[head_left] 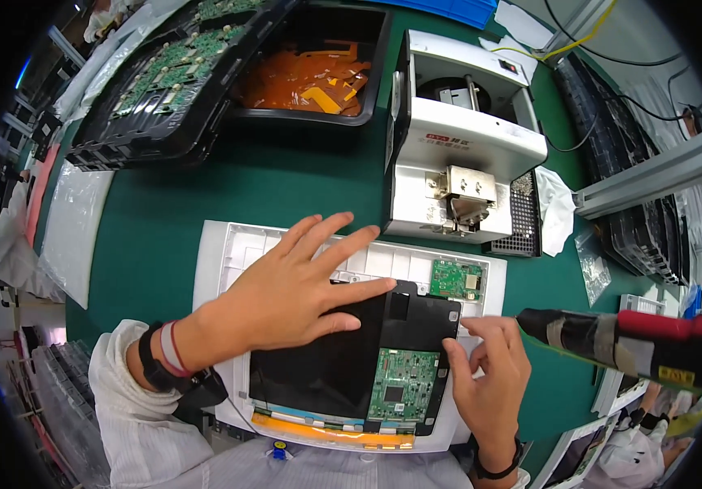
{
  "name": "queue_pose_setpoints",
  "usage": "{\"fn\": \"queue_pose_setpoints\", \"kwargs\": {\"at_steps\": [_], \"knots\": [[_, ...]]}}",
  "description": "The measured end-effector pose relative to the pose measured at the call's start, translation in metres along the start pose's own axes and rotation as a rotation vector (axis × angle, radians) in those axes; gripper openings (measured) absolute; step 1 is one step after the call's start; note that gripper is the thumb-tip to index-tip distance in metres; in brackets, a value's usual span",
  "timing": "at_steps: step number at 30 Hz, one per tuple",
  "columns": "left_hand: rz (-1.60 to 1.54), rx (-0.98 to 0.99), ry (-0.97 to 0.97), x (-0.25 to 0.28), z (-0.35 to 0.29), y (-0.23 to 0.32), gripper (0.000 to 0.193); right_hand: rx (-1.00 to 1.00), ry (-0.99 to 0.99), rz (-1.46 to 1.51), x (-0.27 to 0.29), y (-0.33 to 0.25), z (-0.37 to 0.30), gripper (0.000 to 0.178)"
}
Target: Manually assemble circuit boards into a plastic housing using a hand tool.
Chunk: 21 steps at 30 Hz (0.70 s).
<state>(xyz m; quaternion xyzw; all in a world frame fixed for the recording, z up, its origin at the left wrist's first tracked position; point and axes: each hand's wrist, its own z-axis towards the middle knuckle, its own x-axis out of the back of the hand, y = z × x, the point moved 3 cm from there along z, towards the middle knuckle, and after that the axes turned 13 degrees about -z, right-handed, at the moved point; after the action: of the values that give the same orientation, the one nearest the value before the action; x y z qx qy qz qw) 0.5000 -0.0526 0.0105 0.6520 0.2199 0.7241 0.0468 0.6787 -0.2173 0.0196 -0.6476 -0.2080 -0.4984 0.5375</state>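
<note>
A white plastic housing lies before me with a black flat panel set in it. Over the panel's upper left part my left hand is open, fingers spread toward the housing's far edge. At the panel's right edge is my right hand, thumb and index finger bent and apart, their tips at the rim; I see nothing held between them. A green circuit board sits on the panel's right part. A smaller green board lies in the housing's far right corner. Orange film runs along the near edge.
A white dispensing machine stands beyond the housing. An electric screwdriver juts in from the right, close to my right hand. Far left are a black tray of circuit boards and a black bin of orange films. Other people work at both sides.
</note>
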Motion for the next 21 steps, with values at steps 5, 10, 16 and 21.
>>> {"fn": "queue_pose_setpoints", "kwargs": {"at_steps": [5,10,16,21], "knots": [[-0.073,-0.019,-0.007,-0.003,-0.001,0.005,0.047,-0.084,0.082,-0.278,0.015,0.011,-0.03,0.023],[-0.053,0.008,-0.017,-0.001,-0.001,0.012,0.048,-0.007,0.037,-0.141,0.001,0.029,-0.027,0.013],[-0.048,0.052,-0.011,-0.003,-0.008,0.018,0.051,0.037,0.061,-0.133,0.005,0.032,-0.021,0.01],[-0.002,0.017,0.004,0.001,-0.01,0.021,0.053,-0.252,-0.176,-0.123,0.046,0.036,-0.024,0.033]]}}
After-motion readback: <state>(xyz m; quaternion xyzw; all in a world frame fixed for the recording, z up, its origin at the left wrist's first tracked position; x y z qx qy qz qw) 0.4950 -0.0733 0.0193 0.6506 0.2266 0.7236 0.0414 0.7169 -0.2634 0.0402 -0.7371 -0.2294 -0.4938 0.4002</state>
